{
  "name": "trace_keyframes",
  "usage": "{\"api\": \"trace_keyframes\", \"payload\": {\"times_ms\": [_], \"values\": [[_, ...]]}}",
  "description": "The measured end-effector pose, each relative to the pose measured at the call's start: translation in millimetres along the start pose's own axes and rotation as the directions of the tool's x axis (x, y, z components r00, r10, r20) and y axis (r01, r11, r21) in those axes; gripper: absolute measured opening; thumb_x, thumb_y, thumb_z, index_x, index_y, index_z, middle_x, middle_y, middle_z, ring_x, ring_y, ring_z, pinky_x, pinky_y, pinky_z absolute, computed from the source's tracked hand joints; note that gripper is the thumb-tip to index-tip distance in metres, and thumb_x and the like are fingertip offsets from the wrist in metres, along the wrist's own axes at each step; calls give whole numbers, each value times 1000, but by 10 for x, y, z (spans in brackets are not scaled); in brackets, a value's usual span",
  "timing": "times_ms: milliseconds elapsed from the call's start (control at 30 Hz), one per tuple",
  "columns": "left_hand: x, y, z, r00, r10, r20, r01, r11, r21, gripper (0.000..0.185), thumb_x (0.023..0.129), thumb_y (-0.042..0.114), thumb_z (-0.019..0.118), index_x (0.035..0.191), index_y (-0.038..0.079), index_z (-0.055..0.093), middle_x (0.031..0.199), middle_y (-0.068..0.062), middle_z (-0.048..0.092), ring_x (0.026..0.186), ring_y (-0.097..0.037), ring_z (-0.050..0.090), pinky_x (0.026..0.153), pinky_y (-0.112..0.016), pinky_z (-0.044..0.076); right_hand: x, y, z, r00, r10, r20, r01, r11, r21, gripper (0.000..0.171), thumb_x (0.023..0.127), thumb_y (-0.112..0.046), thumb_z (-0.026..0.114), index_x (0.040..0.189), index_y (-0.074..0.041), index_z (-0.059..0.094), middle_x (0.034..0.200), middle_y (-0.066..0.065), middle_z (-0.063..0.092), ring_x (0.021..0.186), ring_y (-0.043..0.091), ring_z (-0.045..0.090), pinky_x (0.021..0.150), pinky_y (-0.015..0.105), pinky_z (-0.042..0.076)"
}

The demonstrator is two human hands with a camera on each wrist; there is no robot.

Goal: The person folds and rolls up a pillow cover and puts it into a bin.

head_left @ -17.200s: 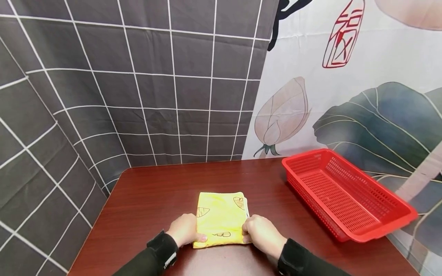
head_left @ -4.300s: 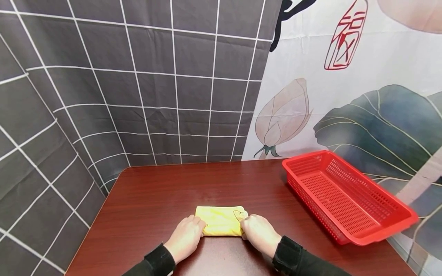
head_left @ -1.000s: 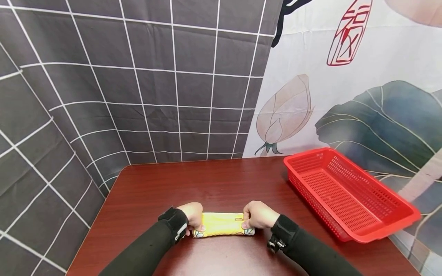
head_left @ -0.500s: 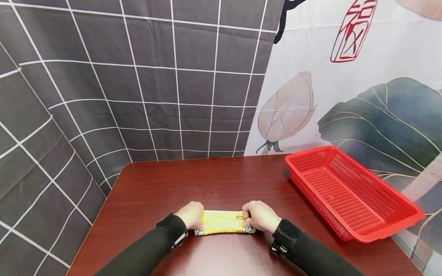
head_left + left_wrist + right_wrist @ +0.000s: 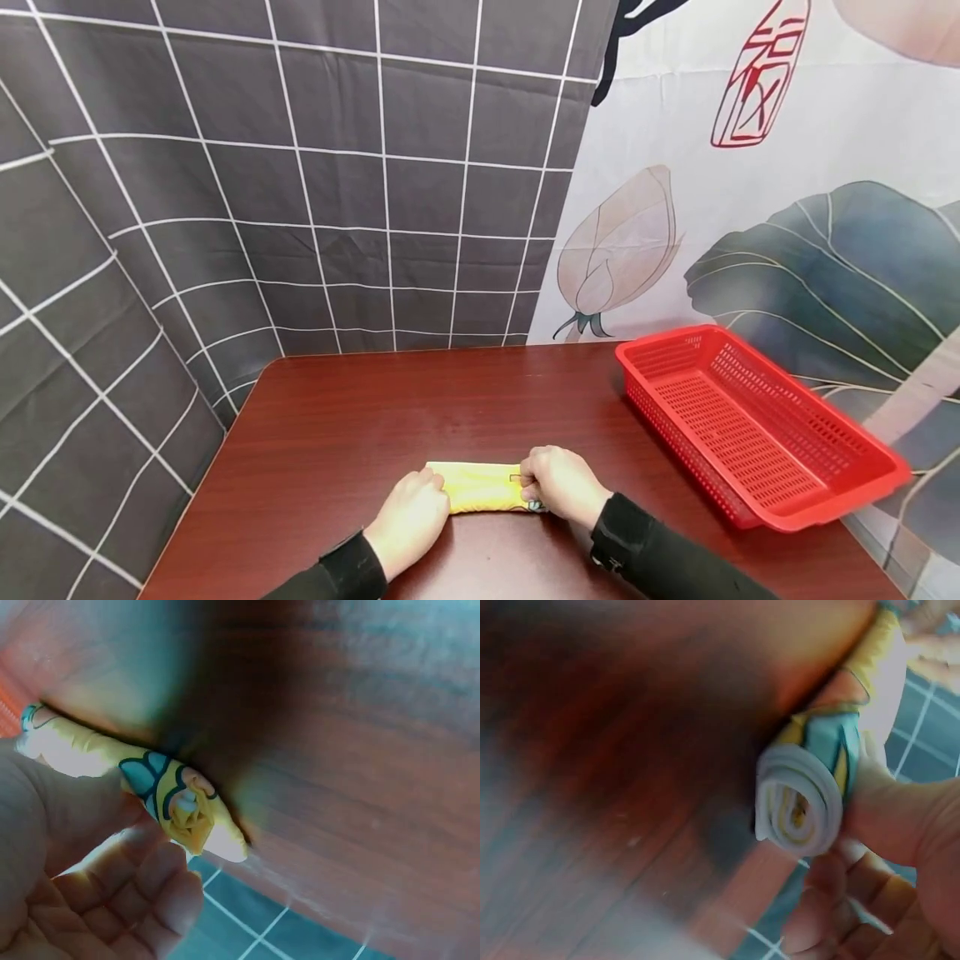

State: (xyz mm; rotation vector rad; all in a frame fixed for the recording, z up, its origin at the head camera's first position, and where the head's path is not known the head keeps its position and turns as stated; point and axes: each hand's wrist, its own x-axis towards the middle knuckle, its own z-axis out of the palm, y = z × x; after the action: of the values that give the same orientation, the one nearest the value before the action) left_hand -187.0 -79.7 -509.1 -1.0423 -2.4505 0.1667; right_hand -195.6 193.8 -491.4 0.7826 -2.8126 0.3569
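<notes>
A yellow towel [image 5: 480, 487] with printed patterns lies rolled up crosswise near the front of the table. My left hand [image 5: 408, 521] grips its left end, fingers curled. At the right end, my right hand [image 5: 566, 483] holds the roll between thumb and fingers. In the right wrist view the rolled towel [image 5: 799, 802] shows a white spiral end, with the thumb against its side. The left wrist view has the towel [image 5: 90, 754] with a crumpled yellow end, and the left hand's fingers [image 5: 161, 892] bent close beside it.
A red perforated plastic basket [image 5: 742, 433] sits at the right side of the brown wooden table [image 5: 337, 408]. Behind the table hang a grey gridded cloth [image 5: 330, 192] and a white cloth with plant prints [image 5: 615, 242].
Seventeen seconds ago the towel was a flat folded rectangle; it is now a narrow roll. In the last half second my left hand has shifted down toward me, while my right stays at its end.
</notes>
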Motion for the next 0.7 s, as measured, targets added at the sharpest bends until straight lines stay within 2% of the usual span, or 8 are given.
{"api": "trace_keyframes", "payload": {"times_ms": [67, 133, 267, 333, 400, 500, 600, 700], "values": [[-30, -23, 18, 1000, 5, 4, -4, 999, -44, 21, 76, 31, 87, 66, 18, 73, 75, 1, 58, 74, -19, 57, 65, -30, 46, -33, -27, 33, 994, -92, -64, 85, 991, -107, 29, 69, -11, 93, 67, -24, 67, 70, -11, 59, 66, 6, 51, 60, 22, 46], [-44, -51, 27, 1000, -12, 17, 14, 994, -109, 27, 70, 36, 91, 65, 18, 71, 75, 2, 56, 74, -19, 55, 65, -30, 47, -69, -61, 68, 978, -172, -115, 144, 966, -215, 30, 67, -7, 89, 65, -25, 65, 68, -11, 58, 64, 8, 50, 60, 22, 44], [-27, -97, 32, 997, -40, 60, 52, 973, -225, 29, 63, 32, 92, 63, 16, 68, 73, 2, 53, 70, -18, 53, 63, -30, 47, -156, -133, 112, 941, -289, -177, 199, 895, -399, 29, 68, -9, 86, 66, -23, 61, 63, -9, 58, 58, 11, 50, 56, 24, 42], [-10, -111, 34, 995, -53, 85, 74, 961, -267, 29, 62, 30, 91, 61, 16, 66, 71, 2, 53, 68, -17, 52, 62, -30, 47, -194, -161, 119, 937, -306, -168, 211, 881, -424, 28, 72, -17, 89, 70, -21, 61, 64, -7, 61, 58, 13, 52, 55, 25, 43], [4, -123, 44, 992, -71, 104, 99, 950, -296, 30, 61, 29, 91, 60, 16, 64, 70, 2, 53, 66, -16, 52, 62, -30, 48, -216, -172, 118, 947, -290, -135, 212, 884, -416, 30, 72, -26, 91, 74, -19, 62, 68, -5, 64, 60, 15, 53, 56, 26, 45], [14, -133, 41, 984, -111, 137, 151, 930, -334, 33, 61, 25, 90, 58, 17, 58, 67, 3, 51, 62, -15, 49, 61, -31, 47, -224, -176, 105, 967, -240, -88, 193, 910, -367, 35, 66, -32, 92, 75, -19, 61, 72, -6, 65, 64, 16, 53, 59, 26, 46], [25, -133, 31, 974, -152, 170, 206, 907, -367, 33, 62, 20, 90, 58, 17, 58, 65, 4, 51, 60, -13, 48, 61, -33, 47, -209, -161, 97, 975, -210, -76, 172, 923, -344, 35, 61, -29, 94, 75, -20, 63, 74, -6, 65, 66, 15, 53, 60, 27, 48], [35, -121, 34, 965, -180, 193, 245, 884, -399, 30, 64, 17, 91, 59, 17, 61, 64, 5, 53, 60, -12, 48, 61, -33, 47, -197, -147, 101, 977, -197, -77, 160, 927, -340, 32, 62, -25, 95, 75, -20, 66, 74, -6, 66, 67, 15, 54, 61, 26, 49]]}}
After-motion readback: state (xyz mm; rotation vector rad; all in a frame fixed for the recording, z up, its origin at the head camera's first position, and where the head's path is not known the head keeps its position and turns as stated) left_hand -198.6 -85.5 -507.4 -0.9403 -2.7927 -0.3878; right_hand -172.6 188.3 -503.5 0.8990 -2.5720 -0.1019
